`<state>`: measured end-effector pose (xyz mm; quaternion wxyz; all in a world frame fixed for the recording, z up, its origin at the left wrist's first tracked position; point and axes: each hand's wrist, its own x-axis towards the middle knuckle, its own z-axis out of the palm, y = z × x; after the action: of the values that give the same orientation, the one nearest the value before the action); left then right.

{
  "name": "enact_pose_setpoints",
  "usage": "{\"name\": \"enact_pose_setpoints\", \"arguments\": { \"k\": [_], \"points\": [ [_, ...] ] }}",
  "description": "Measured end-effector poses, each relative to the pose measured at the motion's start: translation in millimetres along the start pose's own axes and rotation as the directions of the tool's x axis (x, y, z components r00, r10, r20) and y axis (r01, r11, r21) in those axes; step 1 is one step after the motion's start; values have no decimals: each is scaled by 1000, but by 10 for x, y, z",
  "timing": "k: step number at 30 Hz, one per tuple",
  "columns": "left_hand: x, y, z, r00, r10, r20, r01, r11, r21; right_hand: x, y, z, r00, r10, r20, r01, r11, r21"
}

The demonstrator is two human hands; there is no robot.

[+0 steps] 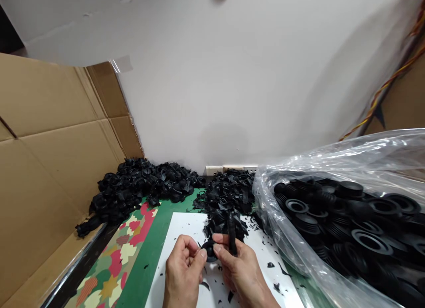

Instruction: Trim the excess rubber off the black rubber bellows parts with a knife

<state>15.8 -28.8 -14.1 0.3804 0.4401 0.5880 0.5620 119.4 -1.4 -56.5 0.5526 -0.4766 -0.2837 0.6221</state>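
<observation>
Between my two hands, over the white board [166,252], is a black ring-shaped rubber part [210,257]. The thumb and fingers of my left hand [182,268] pinch its left edge. My right hand [241,266] grips the right side with thumb and forefinger. An upright dark, narrow piece [231,232] stands out between the fingers of the right hand; its kind cannot be made out. Just beyond the hands lies a heap of black rubber scraps [229,193], reaching onto the board. Small black trimmings [270,264] are scattered around.
On the right, a clear plastic bag [268,210] holds many ribbed black rubber bellows [307,224]. More black ribbed pieces [122,188] are piled at the back left, on a green surface [139,259] beside a camouflage-patterned strip [116,263]. Cardboard [59,157] stands left; a wall [232,78] rises behind.
</observation>
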Motion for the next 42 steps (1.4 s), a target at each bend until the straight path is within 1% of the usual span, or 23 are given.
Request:
{"name": "enact_pose_setpoints", "arguments": {
  "k": [2,4,5,6,7,8,10,11,13,14,16,20,22,25,27,29,32,34,35,38,42],
  "points": [
    [-7,-14,-11,999,12,32,-12,1000,21,13,26,7,1000,14,-3,-14,1000,20],
    [-15,-27,-16,998,63,27,-64,996,56,20,42,9,1000,20,-2,-20,999,38],
    [-19,-32,-19,992,123,18,-124,988,89,21,46,8,1000,20,0,-20,999,45],
    [-23,-37,-24,978,207,18,-208,969,133,21,48,5,1000,19,5,-19,999,51],
    [-27,-42,-32,950,312,23,-311,931,190,20,46,2,1000,16,9,-17,998,55],
    [-30,-46,-42,906,422,37,-416,872,258,18,42,-2,1000,13,10,-14,998,55],
    [-36,-53,-68,795,598,99,-580,703,411,13,31,-9,1000,8,3,-8,999,53],
    [-38,-56,-82,744,652,144,-630,612,478,11,25,-13,1000,4,-2,-4,999,53],
    [-41,-61,-108,667,707,236,-686,458,566,7,15,-18,1000,-2,-2,3,998,61],
    [-39,-63,-118,639,718,277,-704,400,588,7,13,-21,1000,-5,3,5,998,66],
    [-30,-64,-134,609,718,337,-718,320,618,10,16,-26,1000,-11,12,10,997,75],
    [6,-51,-152,587,671,453,-730,197,654,28,47,-37,999,-33,12,32,997,76],
    [16,-41,-149,584,650,485,-730,161,664,32,62,-42,999,-43,9,42,997,64],
    [11,-33,-131,610,637,471,-700,154,698,7,47,-38,998,-57,-6,57,998,33],
    [0,-38,-119,625,621,473,-684,144,715,-35,-9,-22,997,-73,-23,73,997,3],
    [-10,-45,-111,631,606,484,-675,122,727,-92,-97,0,996,-89,-32,88,995,-40],
    [-18,-48,-94,615,618,490,-671,85,736,-174,-224,32,993,-112,-24,109,988,-108],
    [-21,-41,-78,601,634,486,-669,66,741,-209,-260,41,991,-137,-4,135,982,-134],
    [-22,-36,-70,596,635,492,-672,59,738,-220,-261,42,988,-154,9,154,978,-144],
    [-21,-18,-52,598,640,482,-671,72,738,-239,-235,36,979,-198,56,205,962,-178],
    [-17,6,-38,609,669,426,-667,141,732,-241,-232,28,978,-205,45,210,962,-176]
  ]
}}
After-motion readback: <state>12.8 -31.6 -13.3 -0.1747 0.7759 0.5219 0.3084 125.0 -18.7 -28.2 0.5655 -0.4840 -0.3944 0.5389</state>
